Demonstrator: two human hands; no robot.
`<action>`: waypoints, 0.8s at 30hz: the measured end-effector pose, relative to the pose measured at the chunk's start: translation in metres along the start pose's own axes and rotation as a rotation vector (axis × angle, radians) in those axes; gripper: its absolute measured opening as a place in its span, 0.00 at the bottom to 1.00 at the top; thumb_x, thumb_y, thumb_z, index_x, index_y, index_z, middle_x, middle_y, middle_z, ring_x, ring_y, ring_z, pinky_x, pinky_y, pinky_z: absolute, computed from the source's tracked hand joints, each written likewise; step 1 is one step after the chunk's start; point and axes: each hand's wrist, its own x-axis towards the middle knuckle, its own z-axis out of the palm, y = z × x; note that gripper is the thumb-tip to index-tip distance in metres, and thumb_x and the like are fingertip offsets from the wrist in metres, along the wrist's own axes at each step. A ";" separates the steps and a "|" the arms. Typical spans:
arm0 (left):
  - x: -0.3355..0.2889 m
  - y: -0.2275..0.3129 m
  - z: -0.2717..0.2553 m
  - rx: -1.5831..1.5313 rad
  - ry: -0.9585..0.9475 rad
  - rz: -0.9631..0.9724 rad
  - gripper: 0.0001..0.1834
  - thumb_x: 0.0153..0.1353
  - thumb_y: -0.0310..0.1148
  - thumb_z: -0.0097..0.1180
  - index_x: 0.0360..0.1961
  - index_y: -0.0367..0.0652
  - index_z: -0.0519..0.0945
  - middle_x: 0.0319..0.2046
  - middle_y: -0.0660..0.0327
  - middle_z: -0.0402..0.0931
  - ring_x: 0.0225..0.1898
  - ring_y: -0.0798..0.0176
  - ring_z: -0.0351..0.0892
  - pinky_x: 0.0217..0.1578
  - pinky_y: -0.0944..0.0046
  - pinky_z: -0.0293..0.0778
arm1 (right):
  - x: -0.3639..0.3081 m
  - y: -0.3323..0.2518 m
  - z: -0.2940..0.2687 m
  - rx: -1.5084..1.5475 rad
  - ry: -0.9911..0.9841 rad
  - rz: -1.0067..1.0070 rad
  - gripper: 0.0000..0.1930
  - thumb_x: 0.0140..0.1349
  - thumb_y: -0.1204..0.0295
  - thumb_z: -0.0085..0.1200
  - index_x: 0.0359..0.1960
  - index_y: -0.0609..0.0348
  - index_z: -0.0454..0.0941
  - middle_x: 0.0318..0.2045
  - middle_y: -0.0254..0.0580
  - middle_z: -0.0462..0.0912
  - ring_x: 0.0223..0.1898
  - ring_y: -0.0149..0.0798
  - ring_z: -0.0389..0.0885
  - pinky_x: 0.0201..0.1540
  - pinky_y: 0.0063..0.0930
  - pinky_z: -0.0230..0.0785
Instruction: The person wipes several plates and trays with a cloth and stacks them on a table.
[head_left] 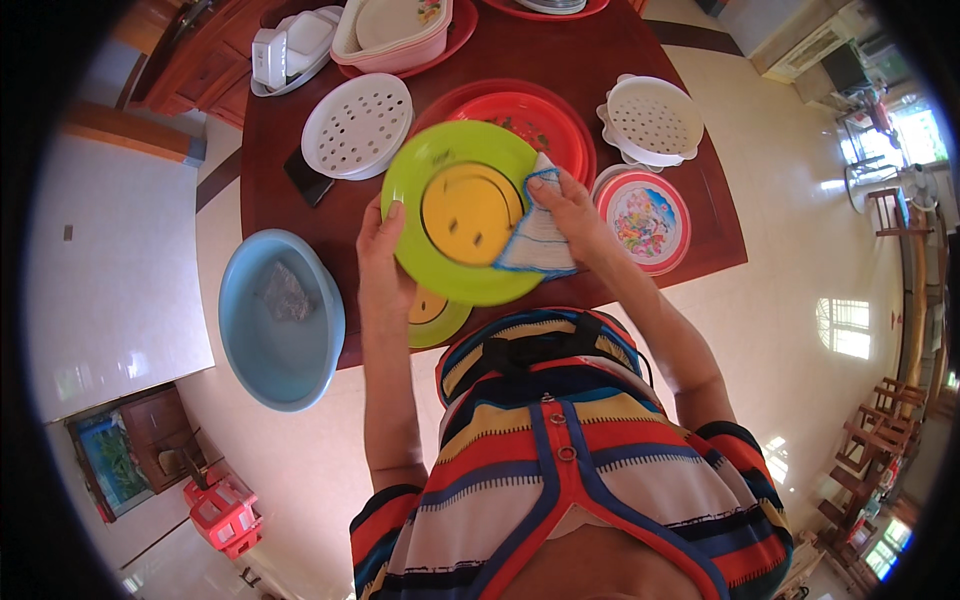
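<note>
A lime-green plate (405, 165) with a yellow smiley centre is held up in front of me, over the table's near edge. My left hand (385, 250) grips its left rim, thumb on the face and fingers out of sight behind. At the right rim, my right hand (568, 205) pinches a whitish cloth (537, 240) with blue edging against the plate. The cloth hangs over part of the plate's right side. Below it, a second green smiley plate (440, 325) shows partly at the table's edge.
On the dark red table (715, 220) stand a white colander (357, 125), another white colander (655, 120), red trays (575, 130), a picture-printed plate (645, 220) and a pink basin (400, 55). A dark phone-like slab (308, 180) lies left. A blue basin (280, 345) holding a clear bag (287, 293) stands beside the table.
</note>
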 end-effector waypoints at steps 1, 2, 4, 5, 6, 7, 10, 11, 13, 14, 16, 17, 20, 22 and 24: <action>0.004 0.006 -0.007 0.022 -0.047 -0.046 0.23 0.62 0.32 0.50 0.56 0.34 0.64 0.48 0.56 0.72 0.46 0.64 0.74 0.48 0.66 0.71 | -0.002 -0.012 -0.005 -0.159 -0.058 -0.029 0.15 0.62 0.68 0.53 0.48 0.60 0.69 0.36 0.34 0.79 0.35 0.30 0.78 0.37 0.25 0.72; 0.008 0.009 -0.012 0.042 -0.095 -0.092 0.23 0.62 0.32 0.51 0.57 0.34 0.64 0.48 0.56 0.72 0.46 0.64 0.74 0.48 0.66 0.71 | -0.004 -0.021 -0.006 -0.320 -0.113 -0.057 0.15 0.61 0.68 0.53 0.48 0.60 0.70 0.36 0.33 0.79 0.34 0.29 0.78 0.37 0.24 0.72; 0.009 0.007 -0.015 0.123 -0.155 -0.191 0.21 0.61 0.32 0.53 0.53 0.33 0.69 0.44 0.58 0.75 0.43 0.66 0.76 0.46 0.67 0.72 | -0.009 -0.035 0.000 -0.552 -0.150 -0.168 0.15 0.59 0.67 0.54 0.45 0.62 0.72 0.32 0.37 0.80 0.33 0.29 0.78 0.35 0.22 0.70; 0.008 0.002 -0.015 0.206 -0.153 -0.216 0.20 0.61 0.32 0.53 0.52 0.33 0.70 0.43 0.58 0.76 0.42 0.67 0.76 0.45 0.68 0.72 | -0.008 -0.039 0.001 -0.657 -0.159 -0.222 0.16 0.59 0.67 0.54 0.45 0.62 0.72 0.31 0.38 0.80 0.33 0.29 0.78 0.35 0.23 0.70; 0.007 -0.003 -0.016 0.289 -0.149 -0.241 0.19 0.61 0.32 0.53 0.51 0.33 0.71 0.42 0.59 0.77 0.41 0.67 0.77 0.44 0.68 0.72 | -0.007 -0.041 0.002 -0.762 -0.168 -0.275 0.16 0.58 0.66 0.55 0.44 0.63 0.72 0.31 0.40 0.79 0.33 0.29 0.78 0.35 0.23 0.70; 0.008 -0.007 -0.018 0.244 -0.117 -0.216 0.16 0.62 0.31 0.53 0.48 0.33 0.74 0.39 0.60 0.78 0.38 0.69 0.77 0.41 0.69 0.73 | -0.004 -0.039 0.000 -0.742 -0.150 -0.287 0.16 0.58 0.66 0.55 0.44 0.63 0.72 0.30 0.41 0.79 0.33 0.29 0.78 0.35 0.24 0.70; 0.007 -0.012 -0.015 0.083 -0.147 -0.113 0.14 0.63 0.30 0.51 0.48 0.33 0.74 0.39 0.60 0.78 0.38 0.70 0.77 0.40 0.70 0.73 | 0.002 -0.027 -0.005 -0.647 -0.059 -0.270 0.17 0.57 0.65 0.56 0.43 0.64 0.72 0.29 0.42 0.79 0.33 0.30 0.78 0.36 0.25 0.70; 0.005 -0.012 -0.012 0.080 -0.077 -0.080 0.14 0.64 0.30 0.50 0.48 0.34 0.75 0.39 0.60 0.78 0.37 0.70 0.77 0.39 0.70 0.73 | 0.002 -0.024 -0.004 -0.590 -0.003 -0.231 0.17 0.57 0.64 0.56 0.42 0.64 0.72 0.29 0.40 0.79 0.33 0.30 0.78 0.36 0.25 0.70; 0.003 -0.007 -0.002 0.075 0.057 -0.012 0.14 0.64 0.31 0.49 0.47 0.34 0.75 0.39 0.60 0.78 0.37 0.70 0.77 0.39 0.70 0.73 | 0.005 -0.004 -0.005 -0.383 0.081 -0.194 0.17 0.58 0.64 0.56 0.43 0.63 0.72 0.31 0.38 0.79 0.34 0.30 0.77 0.36 0.26 0.70; 0.004 -0.007 0.003 0.045 0.095 0.024 0.14 0.65 0.31 0.49 0.47 0.34 0.74 0.39 0.60 0.78 0.37 0.70 0.77 0.39 0.70 0.73 | 0.011 0.020 -0.009 -0.233 0.113 -0.196 0.16 0.59 0.65 0.55 0.44 0.62 0.71 0.32 0.37 0.79 0.35 0.30 0.77 0.37 0.26 0.70; 0.005 -0.010 0.007 -0.017 0.182 0.099 0.13 0.65 0.31 0.48 0.47 0.34 0.74 0.39 0.60 0.78 0.36 0.69 0.77 0.39 0.69 0.73 | 0.010 0.042 0.004 0.039 0.171 -0.192 0.16 0.61 0.66 0.54 0.46 0.61 0.70 0.35 0.36 0.78 0.36 0.31 0.77 0.38 0.26 0.70; 0.004 -0.015 0.010 -0.037 0.214 0.149 0.13 0.65 0.31 0.48 0.48 0.34 0.73 0.40 0.60 0.77 0.37 0.69 0.77 0.39 0.69 0.73 | 0.004 0.048 0.018 0.164 0.200 -0.187 0.16 0.62 0.66 0.53 0.47 0.61 0.69 0.37 0.35 0.78 0.38 0.31 0.76 0.38 0.27 0.71; -0.001 -0.036 0.019 -0.104 0.286 0.266 0.13 0.64 0.31 0.49 0.48 0.35 0.72 0.41 0.60 0.76 0.39 0.69 0.76 0.41 0.68 0.73 | -0.002 0.057 0.033 0.386 0.225 -0.072 0.16 0.65 0.68 0.49 0.53 0.56 0.65 0.44 0.36 0.76 0.42 0.35 0.78 0.43 0.32 0.75; -0.003 -0.044 0.019 -0.168 0.300 0.292 0.14 0.64 0.31 0.49 0.48 0.36 0.71 0.41 0.59 0.76 0.41 0.68 0.76 0.42 0.67 0.73 | -0.005 0.051 0.031 0.412 0.242 0.010 0.17 0.65 0.68 0.49 0.53 0.56 0.64 0.45 0.36 0.76 0.43 0.36 0.78 0.44 0.33 0.75; -0.004 -0.040 0.013 -0.070 0.225 0.214 0.14 0.64 0.32 0.50 0.49 0.36 0.71 0.42 0.59 0.76 0.42 0.68 0.75 0.43 0.67 0.72 | -0.004 0.042 0.021 0.343 0.199 0.026 0.15 0.64 0.69 0.50 0.51 0.57 0.66 0.42 0.36 0.77 0.40 0.35 0.79 0.42 0.33 0.75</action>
